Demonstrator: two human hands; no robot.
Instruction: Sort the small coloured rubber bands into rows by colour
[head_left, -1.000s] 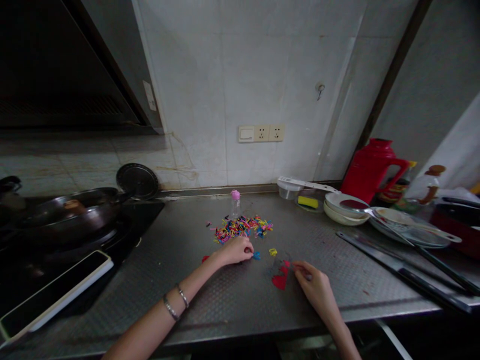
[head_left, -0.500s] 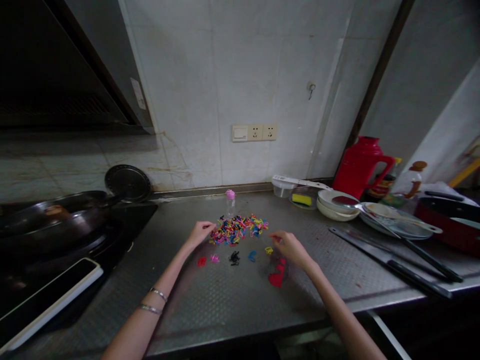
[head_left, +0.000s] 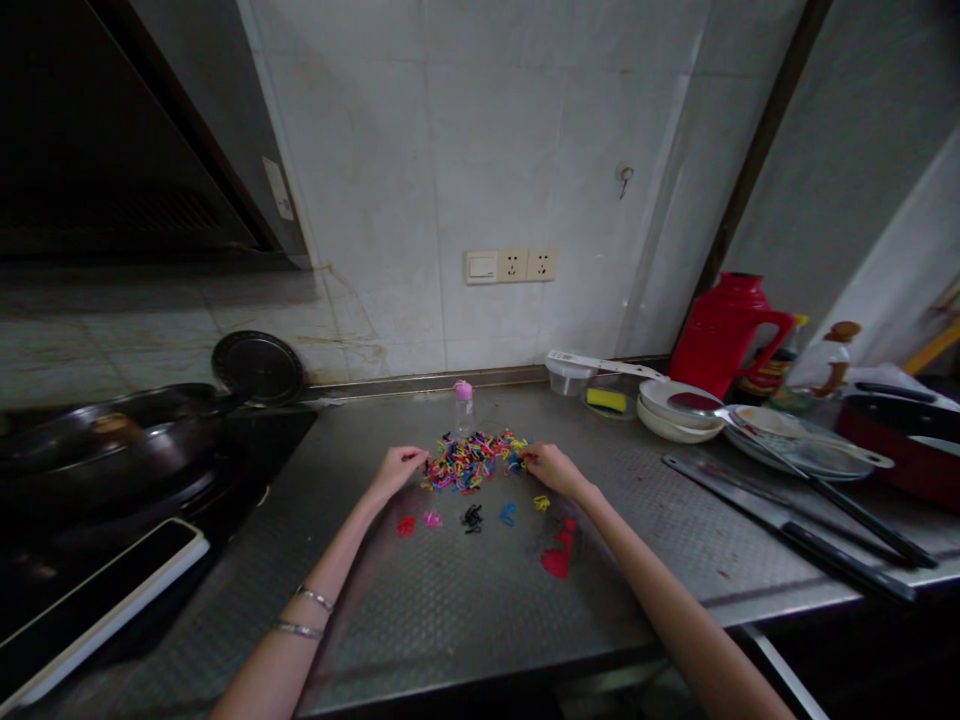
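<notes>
Your left hand [head_left: 397,468] sits at the left edge of the pile [head_left: 474,462] of tiny coloured loops. Fingers are curled in, tips touching the outermost bits; can't tell if anything's pinched. Your right hand [head_left: 549,466] mirrors it at the pile's right edge, fingers bent & close together, tips in among the loops. Its grip is likewise too small to make out.

The pile is thin loop-shaped bits in mixed red, yellow, blue, pink & black, heaped loosely mid tabletop [head_left: 450,610], which is dull steel w/ a raised diamond pattern.

Just in front of the pile, btwn your forearms, is a row of small single-colour clusters: red cluster [head_left: 406,524], pink cluster [head_left: 431,519], black cluster [head_left: 472,517], blue cluster [head_left: 508,514], yellow cluster [head_left: 541,502]. Beside your right forearm lies a flat red piece [head_left: 557,562]. Behind the pile stands a small clear bottle [head_left: 463,408] w/ a pink cap.

Far left: a dark round wok [head_left: 112,450] on the hob. Far right: a glossy red jug [head_left: 724,325], stacked white bowls [head_left: 671,410] & a long dark knife [head_left: 780,515].
</notes>
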